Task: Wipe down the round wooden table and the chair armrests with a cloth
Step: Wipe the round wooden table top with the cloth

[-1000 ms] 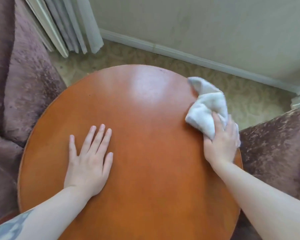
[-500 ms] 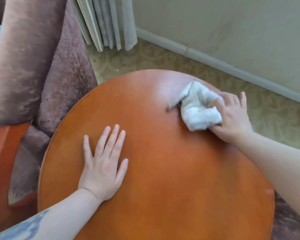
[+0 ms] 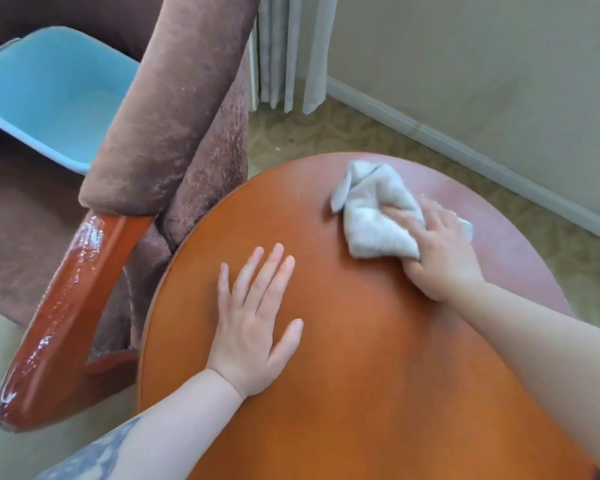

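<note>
A round orange-brown wooden table (image 3: 361, 393) fills the lower middle of the head view. My left hand (image 3: 253, 327) lies flat on it with straight fingers, near the left edge. My right hand (image 3: 437, 251) grips a crumpled white cloth (image 3: 371, 216) and presses it on the far part of the tabletop. To the left stands a brown velvet armchair (image 3: 174, 109); its glossy wooden armrest (image 3: 63, 306) runs down toward the lower left and looks wet and shiny.
A light blue plastic basin (image 3: 49, 91) sits on the armchair seat at upper left. Pale curtains (image 3: 291, 53) hang behind the chair. A beige wall with a white baseboard (image 3: 465, 150) runs along the right, above patterned carpet (image 3: 326, 133).
My right hand has swept the cloth leftward from the table's right edge across its far part. The view has swung left, bringing the armrest and the basin into sight. My left hand stays flat.
</note>
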Motion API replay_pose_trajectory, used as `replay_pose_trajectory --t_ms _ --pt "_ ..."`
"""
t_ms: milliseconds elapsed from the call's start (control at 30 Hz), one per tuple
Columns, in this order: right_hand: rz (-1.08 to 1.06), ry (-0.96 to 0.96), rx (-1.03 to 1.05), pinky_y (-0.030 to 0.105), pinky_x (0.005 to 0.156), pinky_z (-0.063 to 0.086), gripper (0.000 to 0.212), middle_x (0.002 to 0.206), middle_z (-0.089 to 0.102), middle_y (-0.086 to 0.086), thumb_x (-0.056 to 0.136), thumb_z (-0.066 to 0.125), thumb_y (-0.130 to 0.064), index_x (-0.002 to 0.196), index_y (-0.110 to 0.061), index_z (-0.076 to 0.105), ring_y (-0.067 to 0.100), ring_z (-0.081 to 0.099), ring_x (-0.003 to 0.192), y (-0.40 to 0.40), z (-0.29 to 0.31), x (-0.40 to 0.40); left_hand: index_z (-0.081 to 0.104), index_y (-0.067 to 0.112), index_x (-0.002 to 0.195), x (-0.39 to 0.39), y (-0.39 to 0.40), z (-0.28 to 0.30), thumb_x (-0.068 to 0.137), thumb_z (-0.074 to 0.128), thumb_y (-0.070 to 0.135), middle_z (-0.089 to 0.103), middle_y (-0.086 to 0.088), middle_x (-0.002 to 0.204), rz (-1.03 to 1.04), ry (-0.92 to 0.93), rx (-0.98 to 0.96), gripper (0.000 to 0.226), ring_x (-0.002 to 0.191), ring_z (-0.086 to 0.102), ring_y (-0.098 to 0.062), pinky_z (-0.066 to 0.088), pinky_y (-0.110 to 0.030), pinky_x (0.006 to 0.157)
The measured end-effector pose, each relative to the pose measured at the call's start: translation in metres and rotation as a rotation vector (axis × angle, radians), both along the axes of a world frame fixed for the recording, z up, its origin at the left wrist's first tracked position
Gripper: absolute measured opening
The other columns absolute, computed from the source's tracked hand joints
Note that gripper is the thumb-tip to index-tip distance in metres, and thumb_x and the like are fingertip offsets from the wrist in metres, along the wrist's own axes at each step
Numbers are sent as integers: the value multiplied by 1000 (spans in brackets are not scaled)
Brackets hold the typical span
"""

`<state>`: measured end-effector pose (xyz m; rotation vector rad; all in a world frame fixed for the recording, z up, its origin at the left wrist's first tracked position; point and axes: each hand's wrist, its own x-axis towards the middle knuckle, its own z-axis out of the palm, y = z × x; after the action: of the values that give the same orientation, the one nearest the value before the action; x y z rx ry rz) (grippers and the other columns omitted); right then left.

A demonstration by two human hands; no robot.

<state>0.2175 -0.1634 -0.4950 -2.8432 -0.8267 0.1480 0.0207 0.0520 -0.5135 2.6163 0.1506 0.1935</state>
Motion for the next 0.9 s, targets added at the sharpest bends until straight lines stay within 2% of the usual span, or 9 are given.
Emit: replay_pose_trajectory --t_ms 67,133,267,367,467,533,633,700,900 --pt "-675 20 97 56 113 17 64 156 25 12 85 46 -25 145 -41 33 33 21 142 73 -5 6 15 33 151 -13 6 3 93 35 44 11 10 161 195 -18 -183 63 149 4 -11 2 -40 121" --pt "-869 151 128 58 113 12 70 161 10 10 85 47 -25 147 -45 23 32 12 146 146 -3 -9 13 38 150 -29 16 6 94 32 47 10 17 160 351 -28 -351 60 147 4 -3 4 -23 118" --pt "-103 -7 95 61 110 19 72 159 22 13 77 55 -22 143 -41 36 37 24 142 187 -18 -126 32 28 146 -54 45 15 94 40 35 28 10 156 515 -109 -672 53 142 23 0 24 -29 117" --pt "540 61 40 60 110 25 73 154 33 12 70 57 -22 140 -40 44 37 32 139 134 -11 -176 54 25 127 -77 67 26 89 47 24 51 8 138 549 -143 -659 40 132 42 -5 34 -32 112" --pt "879 26 -57 57 111 27 67 150 40 13 68 64 -16 132 -33 55 37 36 138 80 0 -118 63 34 113 -99 83 34 87 49 23 54 24 127 509 -78 -525 31 125 44 3 32 -8 100" --pt "449 49 13 55 109 29 61 145 45 18 69 60 -17 129 -29 59 41 39 134 83 3 -99 62 38 110 -106 90 39 90 49 19 57 24 124 506 -29 -560 31 121 47 6 32 -1 94" --pt "-643 41 166 49 112 15 62 153 32 10 77 52 -22 136 -39 48 31 26 140 165 -4 -130 59 46 108 -110 94 44 93 50 12 58 24 122 517 -27 -594 38 116 48 12 33 1 91" --pt "-864 104 235 52 114 9 65 157 23 7 78 54 -23 139 -44 42 28 20 143 219 -4 -172 58 47 107 -112 92 47 92 50 15 59 24 120 508 -45 -650 37 117 50 8 37 -8 96" --pt "287 124 42 57 110 29 75 153 36 7 65 49 -24 137 -43 44 28 31 141 133 -5 -297 61 44 106 -128 96 45 88 51 16 62 26 105 464 20 -680 35 107 56 -6 47 -36 95"
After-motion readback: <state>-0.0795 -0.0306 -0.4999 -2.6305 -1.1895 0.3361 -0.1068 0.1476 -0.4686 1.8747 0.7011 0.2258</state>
